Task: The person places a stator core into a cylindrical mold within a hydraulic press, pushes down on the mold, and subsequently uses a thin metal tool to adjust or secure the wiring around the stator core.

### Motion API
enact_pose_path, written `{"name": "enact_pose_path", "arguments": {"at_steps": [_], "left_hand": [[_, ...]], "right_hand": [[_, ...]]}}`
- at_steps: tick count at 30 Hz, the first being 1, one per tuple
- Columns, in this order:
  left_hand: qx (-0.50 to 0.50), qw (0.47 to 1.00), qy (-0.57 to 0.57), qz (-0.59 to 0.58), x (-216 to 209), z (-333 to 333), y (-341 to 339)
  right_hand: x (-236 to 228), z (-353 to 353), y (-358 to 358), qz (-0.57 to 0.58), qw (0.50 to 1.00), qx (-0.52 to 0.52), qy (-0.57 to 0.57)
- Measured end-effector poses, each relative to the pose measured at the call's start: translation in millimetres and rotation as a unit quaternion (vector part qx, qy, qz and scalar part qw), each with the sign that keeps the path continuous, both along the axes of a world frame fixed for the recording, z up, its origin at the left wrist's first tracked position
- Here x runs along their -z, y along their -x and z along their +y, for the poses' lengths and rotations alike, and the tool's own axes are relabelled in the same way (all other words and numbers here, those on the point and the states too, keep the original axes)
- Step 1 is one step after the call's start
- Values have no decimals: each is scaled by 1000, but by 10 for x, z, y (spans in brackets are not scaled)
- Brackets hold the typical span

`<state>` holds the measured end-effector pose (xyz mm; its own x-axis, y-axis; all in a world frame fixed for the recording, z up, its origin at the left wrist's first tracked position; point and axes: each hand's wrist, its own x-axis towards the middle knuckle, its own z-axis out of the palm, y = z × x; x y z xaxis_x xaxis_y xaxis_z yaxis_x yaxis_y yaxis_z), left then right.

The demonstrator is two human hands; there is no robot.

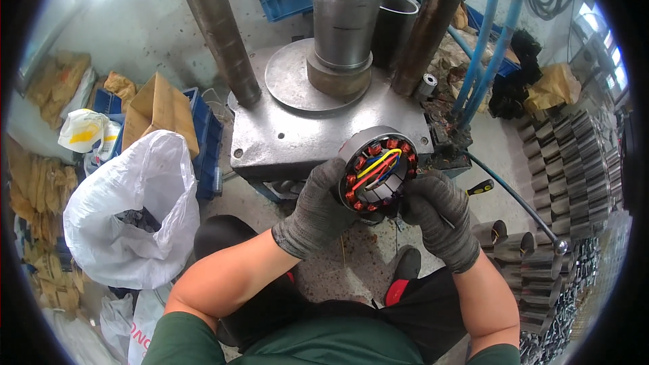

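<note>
My left hand [312, 206], in a grey knit glove, is wrapped round the left side of a motor stator [348, 152]. This is a metal ring lined with copper coils, tilted so that its open end faces up toward me. Yellow, red and blue lead wires [380, 170] loop inside it. My right hand [438, 213], gloved alike, is closed at the stator's lower right rim. A thin metal tool [446, 222] shows between its fingers; its tip is hidden. Just right of that hand appears a yellow and black handle [481, 187], and I cannot tell whether it joins the tool.
Ahead stands a press bed [270, 136] between two steel columns [220, 30], bearing a round plate and a metal cylinder [345, 23]. A white sack [128, 230] and a cardboard box [159, 111] are at left. Stacked metal sleeves [568, 169] line the right. Blue hoses [483, 47] hang beside the press.
</note>
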<state>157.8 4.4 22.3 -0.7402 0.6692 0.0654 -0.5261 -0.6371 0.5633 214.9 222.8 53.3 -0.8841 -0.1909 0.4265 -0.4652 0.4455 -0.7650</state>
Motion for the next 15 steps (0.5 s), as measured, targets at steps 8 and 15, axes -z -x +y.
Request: {"name": "enact_pose_path", "arguments": {"at_steps": [8, 15], "left_hand": [[2, 991, -81, -111, -77, -62, 109], [-21, 997, -7, -80, -135, -110, 88]], "right_hand": [[-259, 149, -129, 5, 998, 0, 63], [-252, 128, -144, 27, 999, 6, 43]]}}
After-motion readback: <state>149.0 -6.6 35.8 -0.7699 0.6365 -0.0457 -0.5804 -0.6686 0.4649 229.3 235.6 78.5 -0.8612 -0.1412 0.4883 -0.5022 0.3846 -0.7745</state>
